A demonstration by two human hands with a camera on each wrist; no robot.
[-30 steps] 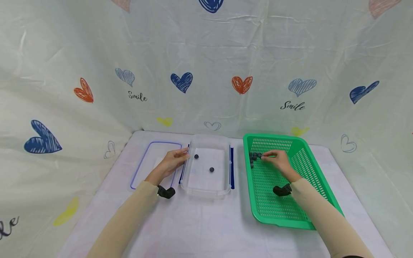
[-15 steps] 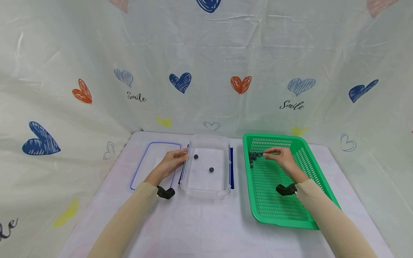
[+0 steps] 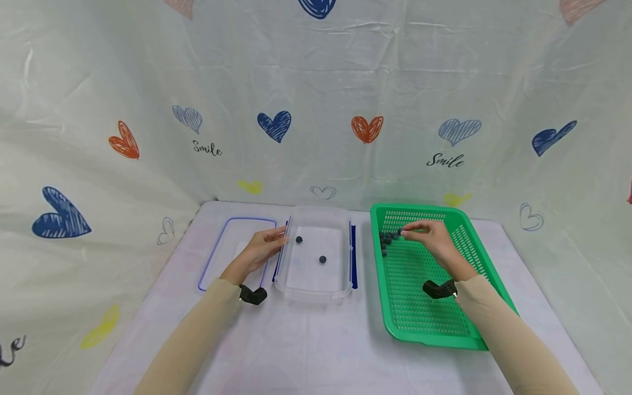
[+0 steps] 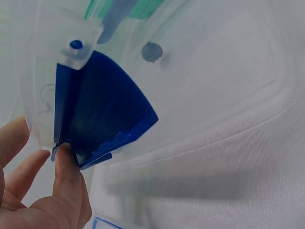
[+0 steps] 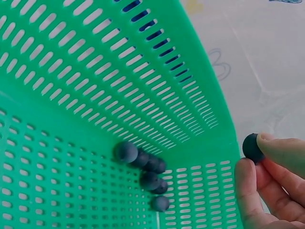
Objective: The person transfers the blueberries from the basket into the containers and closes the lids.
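My right hand (image 3: pixel 434 244) pinches a dark blueberry (image 5: pixel 252 147) between thumb and fingertips, over the far left part of the green basket (image 3: pixel 429 340). Several more blueberries (image 5: pixel 126 151) lie clustered in the basket's corner. At the left side of a clear plastic container (image 3: pixel 312 294), my left hand (image 3: pixel 259 249) grips the edge by its blue latch (image 4: pixel 102 109), thumb on one side and fingers on the other. Inside the container sit two blueberries, one near the left wall (image 3: pixel 299 239) and one toward the middle (image 3: pixel 322 259).
A clear lid with a blue seal (image 3: pixel 227 241) lies flat left of the container, partly behind the left hand. Another blue latch (image 3: pixel 354 257) hangs open on the container's right side, facing the basket. A heart-printed sheet (image 3: pixel 321 159) stands behind the white-covered table (image 3: pixel 306 351).
My right hand has lifted slightly up and to the right, bringing one blueberry away from the cluster. The left hand keeps its hold on the container.
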